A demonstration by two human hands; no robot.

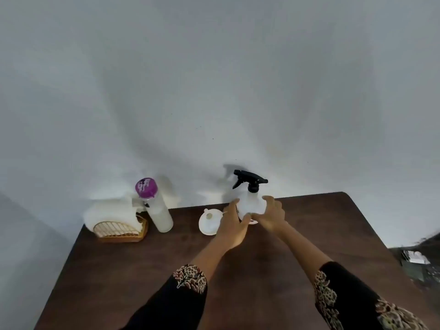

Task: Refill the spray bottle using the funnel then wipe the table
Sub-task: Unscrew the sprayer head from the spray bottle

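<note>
At the table's (333, 222) far edge, both hands — left hand (234, 222), right hand (271, 214) — wrapped their fingers around the spray bottle's (252, 203) smooth, probably light, squeezable body — its best hold.

Black sleeves (181, 303) — floral-patterned cuffs (190, 278).

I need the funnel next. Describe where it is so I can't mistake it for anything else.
Look along the far edge of the dark wooden table, by the wall. The funnel lies just left of the spray bottle that both hands hold. It is the low, round white dish shape, unlike the tall bottle with the purple cap further left.
</note>
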